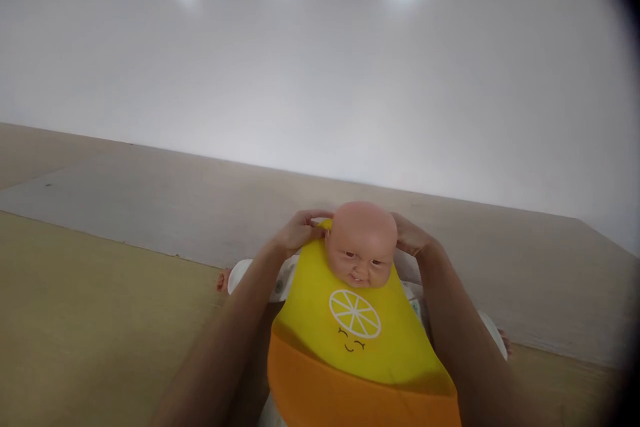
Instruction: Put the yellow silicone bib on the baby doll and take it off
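Note:
A bald baby doll (362, 243) faces me at the lower centre, in light clothing with its arms spread to both sides. A yellow bib (320, 287) with a white citrus slice and a smiling face lies over its chest; the bib's orange pocket (360, 390) is at the bottom. My left hand (304, 230) pinches the bib's upper strap beside the doll's head. My right hand (411, 235) is at the other side of the neck, its fingertips hidden behind the head.
Under the doll is a pale surface with a greyish panel (150, 193) and a tan area (100, 293). A plain white wall (320, 80) rises behind, with ceiling lights above it.

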Action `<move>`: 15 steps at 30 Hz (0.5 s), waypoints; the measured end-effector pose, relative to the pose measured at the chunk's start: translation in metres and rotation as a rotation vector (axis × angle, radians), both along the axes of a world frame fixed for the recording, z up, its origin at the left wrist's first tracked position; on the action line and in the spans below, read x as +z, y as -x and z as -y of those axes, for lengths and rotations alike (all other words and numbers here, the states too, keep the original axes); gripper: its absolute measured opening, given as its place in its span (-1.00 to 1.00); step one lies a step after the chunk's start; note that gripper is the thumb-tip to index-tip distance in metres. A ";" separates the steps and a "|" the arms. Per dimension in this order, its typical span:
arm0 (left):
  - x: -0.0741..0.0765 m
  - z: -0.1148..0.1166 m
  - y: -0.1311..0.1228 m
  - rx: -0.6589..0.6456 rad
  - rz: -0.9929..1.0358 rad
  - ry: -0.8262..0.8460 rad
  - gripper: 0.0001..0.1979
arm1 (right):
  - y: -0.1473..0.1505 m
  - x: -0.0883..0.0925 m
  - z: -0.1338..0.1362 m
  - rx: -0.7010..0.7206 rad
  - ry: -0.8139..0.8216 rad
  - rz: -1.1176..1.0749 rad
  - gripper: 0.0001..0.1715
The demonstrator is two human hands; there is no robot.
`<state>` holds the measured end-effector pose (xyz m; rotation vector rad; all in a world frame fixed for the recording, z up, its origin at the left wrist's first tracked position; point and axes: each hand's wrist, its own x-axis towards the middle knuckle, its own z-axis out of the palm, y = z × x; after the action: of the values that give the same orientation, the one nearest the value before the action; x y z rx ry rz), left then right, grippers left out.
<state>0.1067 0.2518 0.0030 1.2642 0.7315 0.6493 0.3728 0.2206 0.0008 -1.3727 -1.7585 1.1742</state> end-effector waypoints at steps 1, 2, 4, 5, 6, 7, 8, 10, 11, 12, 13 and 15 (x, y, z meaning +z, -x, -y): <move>0.000 0.000 0.000 0.008 -0.012 -0.006 -0.41 | -0.002 -0.001 -0.002 0.040 0.024 -0.048 -0.46; -0.001 -0.001 0.000 0.018 -0.025 -0.018 -0.39 | -0.004 -0.002 -0.002 0.088 0.056 -0.105 -0.41; -0.005 -0.002 0.000 0.037 -0.050 -0.054 -0.35 | -0.007 -0.004 -0.001 0.177 0.126 -0.196 -0.33; -0.007 -0.002 0.000 0.045 -0.059 -0.070 -0.34 | -0.007 -0.004 0.000 0.204 0.156 -0.212 -0.32; -0.008 -0.003 -0.001 0.049 -0.066 -0.081 -0.33 | -0.007 -0.004 0.001 0.211 0.172 -0.205 -0.33; -0.010 -0.003 -0.001 0.053 -0.070 -0.086 -0.33 | -0.007 -0.003 0.002 0.198 0.168 -0.177 -0.35; -0.011 -0.003 -0.001 0.057 -0.072 -0.084 -0.33 | -0.006 -0.003 0.002 0.173 0.151 -0.145 -0.39; -0.012 -0.002 -0.002 0.067 -0.076 -0.065 -0.31 | -0.004 -0.003 0.001 0.112 0.105 -0.082 -0.45; -0.012 -0.002 -0.002 0.073 -0.081 -0.059 -0.31 | -0.003 -0.003 0.001 0.086 0.088 -0.050 -0.47; -0.012 -0.001 -0.003 0.077 -0.089 -0.061 -0.30 | -0.003 -0.003 0.000 0.069 0.079 -0.018 -0.48; -0.012 -0.001 -0.004 0.085 -0.099 -0.076 -0.31 | -0.002 -0.004 -0.001 0.060 0.079 0.012 -0.49; -0.013 0.000 -0.005 0.101 -0.125 -0.132 -0.34 | -0.001 -0.005 -0.001 0.058 0.088 0.049 -0.51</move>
<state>0.1115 0.2516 -0.0096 1.4049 0.8720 0.7149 0.3739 0.2221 -0.0047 -1.4209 -1.8116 1.2728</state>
